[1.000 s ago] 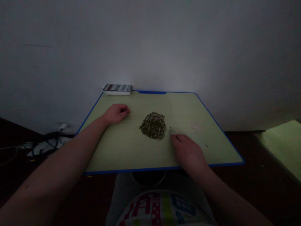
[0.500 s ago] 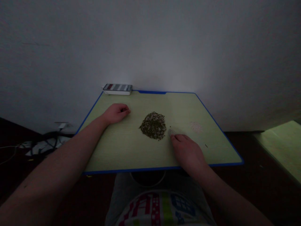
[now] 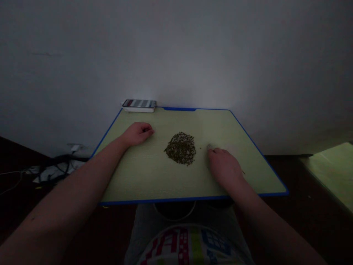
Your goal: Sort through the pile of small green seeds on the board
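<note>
"One heap of small grains point(image 3: 180, 149), near the middle of the table point(image 3: 143, 176). Condition?"

"Dark green-brown, mixed with pale bits. Outline roughly rounded, drawn to a point at the left; loose grains along the near right margin. A single stray grain point(image 3: 200, 148) lies apart, between the heap and the right hand point(image 3: 224, 165)."

"State of the hands?"

"Right: thumb and fingers pinching a small pale item point(image 3: 209, 146), too blurred to identify. The left hand point(image 3: 139, 133), left of the heap and slightly farther off, is curled in, thumb against forefinger; its inside is hidden."

"Edges and room?"

"Heap well apart from the blue rim point(image 3: 179, 200) on every side. Tabletop runs between heap and near rim, likewise toward the far rim. A phone point(image 3: 139, 103) on a white box point(image 3: 139, 109) occupies the far left corner. A dark sliver point(image 3: 243, 172) lies just beside the right wrist."
</note>
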Motion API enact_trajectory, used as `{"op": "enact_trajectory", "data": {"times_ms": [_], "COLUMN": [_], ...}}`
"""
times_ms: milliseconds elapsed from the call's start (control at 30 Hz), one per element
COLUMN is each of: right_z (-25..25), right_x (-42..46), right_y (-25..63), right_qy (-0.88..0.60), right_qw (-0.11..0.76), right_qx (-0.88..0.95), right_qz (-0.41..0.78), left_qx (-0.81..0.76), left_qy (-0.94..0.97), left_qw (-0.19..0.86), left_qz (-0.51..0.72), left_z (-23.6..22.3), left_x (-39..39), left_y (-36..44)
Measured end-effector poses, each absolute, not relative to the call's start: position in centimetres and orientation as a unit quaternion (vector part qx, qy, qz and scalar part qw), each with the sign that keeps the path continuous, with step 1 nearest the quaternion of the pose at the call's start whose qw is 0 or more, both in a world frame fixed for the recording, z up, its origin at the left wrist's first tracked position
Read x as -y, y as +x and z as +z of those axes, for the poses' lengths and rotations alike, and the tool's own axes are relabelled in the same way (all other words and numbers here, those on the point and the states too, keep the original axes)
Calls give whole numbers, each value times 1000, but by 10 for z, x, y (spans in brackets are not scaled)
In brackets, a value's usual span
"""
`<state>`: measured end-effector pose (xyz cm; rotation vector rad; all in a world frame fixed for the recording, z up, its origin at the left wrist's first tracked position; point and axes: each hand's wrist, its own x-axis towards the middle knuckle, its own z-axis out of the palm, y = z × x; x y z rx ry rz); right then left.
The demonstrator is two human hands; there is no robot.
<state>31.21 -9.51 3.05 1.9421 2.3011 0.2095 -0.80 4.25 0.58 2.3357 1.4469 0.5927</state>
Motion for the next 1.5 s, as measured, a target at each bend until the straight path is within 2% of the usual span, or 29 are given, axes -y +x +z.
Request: {"op": "enact_trajectory", "data": {"times_ms": [233,733,1000,1200,1500], "right_z": [30,30,30,29,30], "right_x": [88,105,113,130,110], "right_y": [329,303,306,300,291], "right_qy": [661,571,588,553,572], "right_qw": [75,38,23,32,38], "right_qx": [-743,-819,-808,-832,-819], "right_qz": [72,40,34,24,37], "left_qx": [-506,-508,-507,-514,-510], "left_qy": [821,822,824,819,824], "left_qw": [160,159,153,159,150], "left_qz": [210,202,203,200,197], "left_z": [5,4,3,4,6], "left_x": [-42,-44,-45,-44,-43], "left_y": [-8,-9,-9,-8,-8]}}
